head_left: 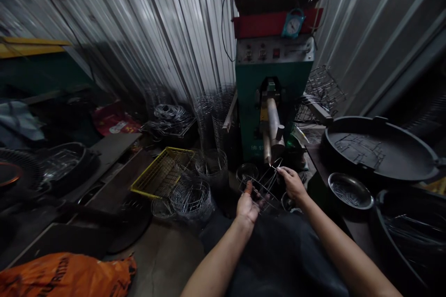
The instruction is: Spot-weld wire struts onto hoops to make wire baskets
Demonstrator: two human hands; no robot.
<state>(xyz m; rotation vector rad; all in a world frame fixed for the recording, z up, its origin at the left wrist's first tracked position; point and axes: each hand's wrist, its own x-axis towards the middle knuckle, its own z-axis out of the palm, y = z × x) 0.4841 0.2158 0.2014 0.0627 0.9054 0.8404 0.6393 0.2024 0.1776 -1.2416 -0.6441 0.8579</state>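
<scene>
Held in front of a green spot-welding machine is a thin wire frame. My left hand grips it from below on the left, thumb up and fingers curled under the wires. On the right, my right hand pinches a short piece of wire close to the tip of the machine's lower electrode arm. A small bright spot shows at that tip. Above it juts the thicker upper arm. Whether the wire touches the tip I cannot tell.
Wire mesh baskets and a yellow wire crate stand on the left. To the right are a large black pan with wire pieces, a metal bowl and a black tub. An orange sack lies at lower left.
</scene>
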